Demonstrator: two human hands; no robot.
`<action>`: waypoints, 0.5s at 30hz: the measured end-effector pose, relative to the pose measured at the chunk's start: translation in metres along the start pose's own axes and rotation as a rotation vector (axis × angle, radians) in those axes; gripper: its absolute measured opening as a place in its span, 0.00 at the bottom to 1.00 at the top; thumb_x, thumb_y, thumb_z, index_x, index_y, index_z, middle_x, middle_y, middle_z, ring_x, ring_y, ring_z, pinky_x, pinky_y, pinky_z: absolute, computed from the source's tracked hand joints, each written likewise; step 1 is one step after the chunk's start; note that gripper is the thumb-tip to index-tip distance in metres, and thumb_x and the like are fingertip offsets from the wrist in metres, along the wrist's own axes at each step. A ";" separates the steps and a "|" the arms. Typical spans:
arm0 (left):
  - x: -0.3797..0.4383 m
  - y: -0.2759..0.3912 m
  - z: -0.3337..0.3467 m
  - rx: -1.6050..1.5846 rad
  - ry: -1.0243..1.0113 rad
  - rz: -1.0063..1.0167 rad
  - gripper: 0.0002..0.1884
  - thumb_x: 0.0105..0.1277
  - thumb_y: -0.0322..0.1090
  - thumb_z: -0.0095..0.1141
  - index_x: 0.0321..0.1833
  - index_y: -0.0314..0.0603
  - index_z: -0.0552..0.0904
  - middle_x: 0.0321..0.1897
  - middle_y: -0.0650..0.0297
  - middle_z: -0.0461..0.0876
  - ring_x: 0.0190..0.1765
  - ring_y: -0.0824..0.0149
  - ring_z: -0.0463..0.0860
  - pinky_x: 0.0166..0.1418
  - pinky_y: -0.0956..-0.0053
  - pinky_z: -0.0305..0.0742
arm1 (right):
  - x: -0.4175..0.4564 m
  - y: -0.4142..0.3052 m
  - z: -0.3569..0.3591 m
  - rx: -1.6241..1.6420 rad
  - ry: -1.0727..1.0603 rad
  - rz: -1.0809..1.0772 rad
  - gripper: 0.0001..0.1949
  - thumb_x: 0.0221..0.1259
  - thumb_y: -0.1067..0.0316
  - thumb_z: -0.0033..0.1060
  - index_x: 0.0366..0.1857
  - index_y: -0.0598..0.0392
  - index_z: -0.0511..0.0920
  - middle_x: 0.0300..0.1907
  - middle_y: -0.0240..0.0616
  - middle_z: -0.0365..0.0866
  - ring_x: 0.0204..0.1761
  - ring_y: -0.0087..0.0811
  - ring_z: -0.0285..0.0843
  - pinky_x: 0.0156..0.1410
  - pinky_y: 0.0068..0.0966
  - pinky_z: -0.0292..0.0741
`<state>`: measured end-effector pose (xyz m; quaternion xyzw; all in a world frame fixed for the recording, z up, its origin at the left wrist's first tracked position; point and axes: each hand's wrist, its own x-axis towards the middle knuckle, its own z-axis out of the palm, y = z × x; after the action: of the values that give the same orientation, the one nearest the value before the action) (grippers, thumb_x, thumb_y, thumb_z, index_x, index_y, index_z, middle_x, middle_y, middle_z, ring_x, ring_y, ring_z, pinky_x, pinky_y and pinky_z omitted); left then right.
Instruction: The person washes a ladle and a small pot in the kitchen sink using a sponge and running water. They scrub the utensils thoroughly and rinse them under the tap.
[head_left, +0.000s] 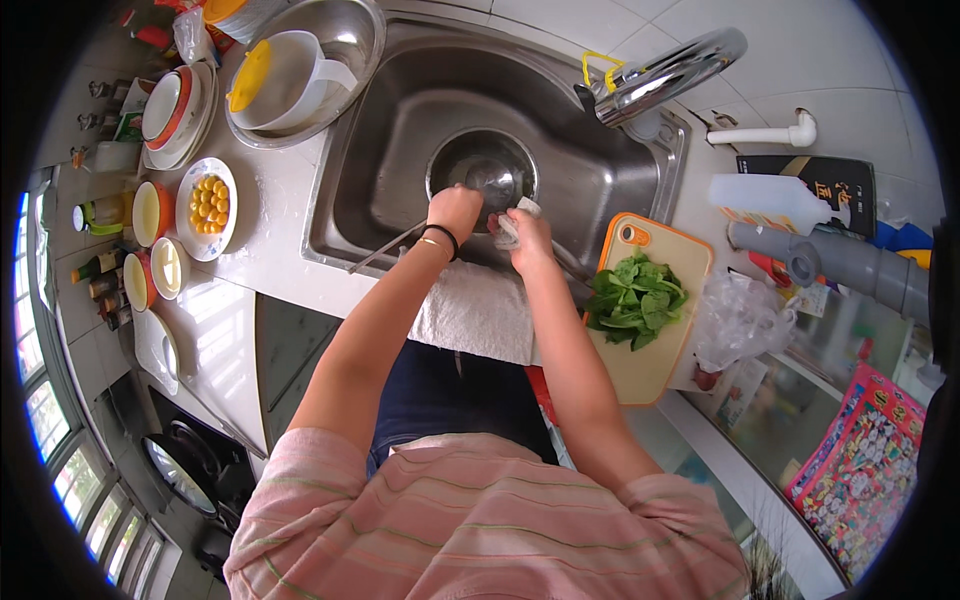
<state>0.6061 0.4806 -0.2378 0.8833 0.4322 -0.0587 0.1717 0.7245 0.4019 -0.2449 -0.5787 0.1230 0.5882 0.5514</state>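
A round metal bowl (441, 169) sits in the stainless steel sink (390, 142). My left hand (455, 210) is curled at the bowl's near rim, its fingertips hidden; whether it holds anything is unclear. Just to its right, my right hand (529, 234) grips a small whitish cloth (508, 234), with something dark red beside the fingers. Metal rods (386, 247) show at both sides of my forearms, near the sink's front edge. Over that edge hangs a white towel (476, 307). Leafy greens (637, 296) lie on an orange-rimmed cutting board (611, 367) at the right.
A chrome faucet (660, 79) rises at the sink's back right. Left of the sink stand a large metal basin (364, 45) with a white strainer-like container (281, 90), a plate of yellow fruit (185, 240) and several bowls. A plastic bag (742, 319) lies beyond the board.
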 end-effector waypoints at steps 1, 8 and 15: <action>0.005 -0.001 0.004 0.002 -0.004 0.005 0.04 0.54 0.28 0.52 0.29 0.42 0.81 0.29 0.53 0.82 0.35 0.56 0.84 0.37 0.65 0.79 | -0.005 -0.002 0.001 -0.011 0.019 -0.029 0.06 0.56 0.73 0.52 0.33 0.64 0.72 0.29 0.46 0.78 0.28 0.37 0.80 0.31 0.32 0.78; 0.000 -0.005 0.010 -0.390 -0.022 -0.058 0.06 0.56 0.31 0.55 0.31 0.38 0.83 0.30 0.49 0.82 0.36 0.54 0.83 0.41 0.64 0.78 | -0.018 -0.009 -0.011 0.026 0.035 -0.083 0.12 0.58 0.68 0.54 0.38 0.65 0.68 0.34 0.51 0.77 0.33 0.44 0.81 0.36 0.37 0.82; -0.038 0.007 -0.038 -0.954 -0.053 -0.141 0.09 0.58 0.28 0.55 0.40 0.33 0.82 0.23 0.56 0.82 0.27 0.71 0.80 0.34 0.77 0.74 | -0.031 -0.024 -0.007 0.189 0.031 -0.039 0.19 0.65 0.52 0.44 0.40 0.62 0.68 0.34 0.47 0.75 0.32 0.43 0.79 0.37 0.38 0.80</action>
<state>0.5857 0.4619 -0.1906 0.6728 0.4653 0.1120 0.5642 0.7390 0.3892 -0.2098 -0.5353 0.1751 0.5542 0.6128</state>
